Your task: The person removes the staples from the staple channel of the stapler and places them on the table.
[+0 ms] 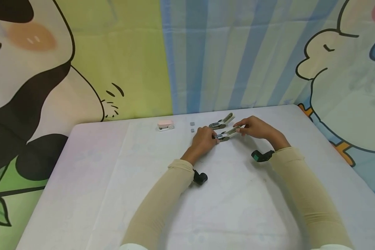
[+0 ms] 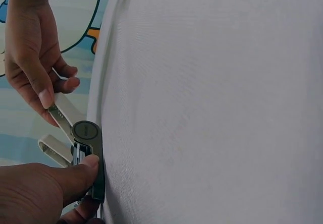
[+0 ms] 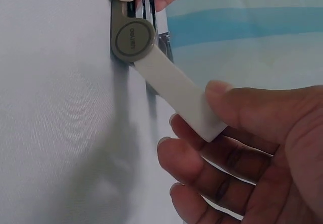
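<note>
A grey-green and white stapler is swung open, its cover tilted up toward the right. My left hand grips the base end beside the metal staple channel, thumb on its near side in the left wrist view. With thumb and fingertips, my right hand pinches the end of the raised white cover. Close behind lies a second open stapler of the same kind, touched by neither hand. Two small grey staple blocks lie left of the staplers.
A closed pink and white stapler sits farther left on the white-covered table. Behind the table's back edge hangs a cartoon-printed curtain. Each wrist carries a small black camera.
</note>
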`<act>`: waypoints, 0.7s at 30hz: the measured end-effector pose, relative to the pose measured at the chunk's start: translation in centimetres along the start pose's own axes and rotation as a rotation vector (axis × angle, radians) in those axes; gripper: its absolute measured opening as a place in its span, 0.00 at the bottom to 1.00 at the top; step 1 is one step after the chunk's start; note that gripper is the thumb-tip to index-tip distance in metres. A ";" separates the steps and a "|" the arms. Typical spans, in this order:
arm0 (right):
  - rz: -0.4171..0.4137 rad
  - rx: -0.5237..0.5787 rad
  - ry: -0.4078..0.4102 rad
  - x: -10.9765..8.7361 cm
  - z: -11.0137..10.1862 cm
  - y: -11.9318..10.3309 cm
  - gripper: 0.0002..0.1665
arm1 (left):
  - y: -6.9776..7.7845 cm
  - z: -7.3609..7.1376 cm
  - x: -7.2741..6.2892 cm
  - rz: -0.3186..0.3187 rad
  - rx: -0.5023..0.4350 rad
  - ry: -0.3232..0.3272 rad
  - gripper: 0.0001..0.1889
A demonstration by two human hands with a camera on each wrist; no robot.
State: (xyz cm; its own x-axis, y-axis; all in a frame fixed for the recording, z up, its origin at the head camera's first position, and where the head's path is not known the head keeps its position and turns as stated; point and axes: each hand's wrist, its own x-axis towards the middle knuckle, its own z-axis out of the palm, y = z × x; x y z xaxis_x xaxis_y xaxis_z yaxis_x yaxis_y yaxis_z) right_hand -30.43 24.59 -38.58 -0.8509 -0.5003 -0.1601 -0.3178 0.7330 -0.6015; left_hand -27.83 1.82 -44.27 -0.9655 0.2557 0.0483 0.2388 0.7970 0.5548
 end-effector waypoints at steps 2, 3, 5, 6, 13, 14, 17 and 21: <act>0.005 -0.024 -0.025 0.1 -0.2 -0.1 0.21 | 0.0 0.0 -0.1 0.003 0.005 0.003 0.13; 0.002 -0.040 -0.037 0.1 -0.4 -0.2 0.21 | 0.0 0.1 -0.1 0.008 0.007 0.006 0.13; -0.006 -0.087 -0.056 0.1 -0.9 -0.7 0.22 | -0.1 0.1 -0.2 0.022 0.011 0.010 0.14; -0.009 -0.107 -0.057 0.1 -1.1 -0.9 0.22 | -0.1 0.1 -0.3 0.027 0.011 0.010 0.15; -0.052 -0.115 0.133 -0.1 -1.8 -3.3 0.21 | -0.5 -0.7 -1.0 0.058 -0.015 -0.031 0.26; -0.072 -0.106 0.166 -0.1 -1.7 -3.7 0.20 | -0.6 -1.0 -1.0 0.058 -0.038 -0.037 0.26; -0.140 -0.065 0.226 0.4 -1.2 -4.9 0.19 | -1.1 -1.8 -1.0 0.050 -0.098 -0.035 0.22; -0.202 -0.026 0.232 1.5 -0.3 -6.5 0.19 | -2.2 -2.8 -1.0 0.056 -0.093 0.014 0.17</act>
State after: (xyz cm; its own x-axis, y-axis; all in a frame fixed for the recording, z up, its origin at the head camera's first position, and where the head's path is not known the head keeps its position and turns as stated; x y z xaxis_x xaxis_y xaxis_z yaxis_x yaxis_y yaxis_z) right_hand -29.72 19.23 -34.71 -0.8411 -0.5208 0.1460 -0.4986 0.6419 -0.5825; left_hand -27.65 -1.73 -43.18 -0.9523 0.2908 0.0926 0.2829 0.7271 0.6256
